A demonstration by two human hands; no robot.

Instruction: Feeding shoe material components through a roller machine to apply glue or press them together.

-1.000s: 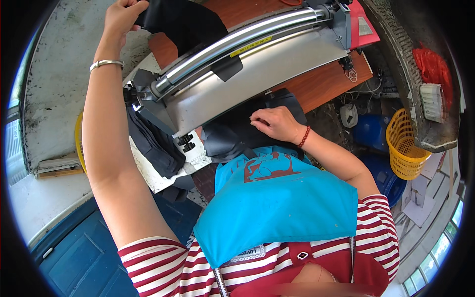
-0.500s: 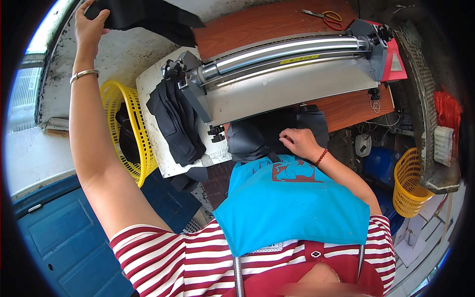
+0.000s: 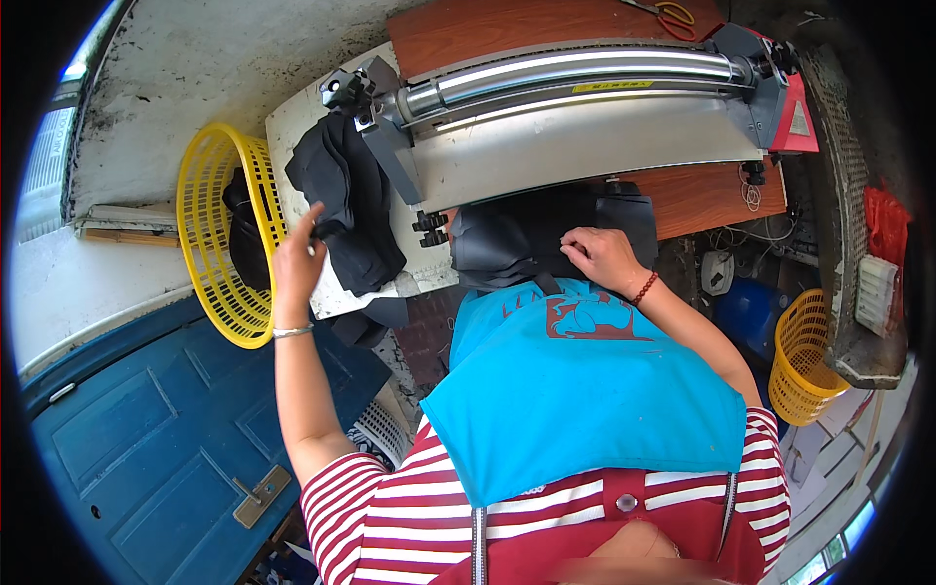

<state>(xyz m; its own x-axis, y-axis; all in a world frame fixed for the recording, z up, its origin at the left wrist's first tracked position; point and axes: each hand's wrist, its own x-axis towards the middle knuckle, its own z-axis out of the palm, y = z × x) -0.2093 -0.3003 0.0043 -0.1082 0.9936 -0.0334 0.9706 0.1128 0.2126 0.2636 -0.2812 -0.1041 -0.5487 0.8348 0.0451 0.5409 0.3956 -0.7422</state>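
My left hand (image 3: 299, 265) is beside a pile of black flat pieces (image 3: 363, 244) on the white table top. Its fingers are apart with nothing between them, and the index finger reaches the pile's left edge. My right hand (image 3: 606, 258) rests over another stack of dark sheet pieces (image 3: 517, 234), in front of the roller machine (image 3: 585, 136). Those fingers are curled together, and whatever they may pinch is hidden. The stack lies at the upper edge of my blue apron (image 3: 585, 390), below the machine's metal plate.
A yellow basket (image 3: 268, 185) with black material inside stands left of the white table top (image 3: 283, 132). Scissors (image 3: 673, 19) lie on the brown board behind the machine. A second yellow basket (image 3: 804, 361) is at the right, near a blue container (image 3: 746, 322).
My left hand has come down from the upper left, where it held black pieces, and has let them go. The pile on the white table looks less even. My right hand has barely moved.
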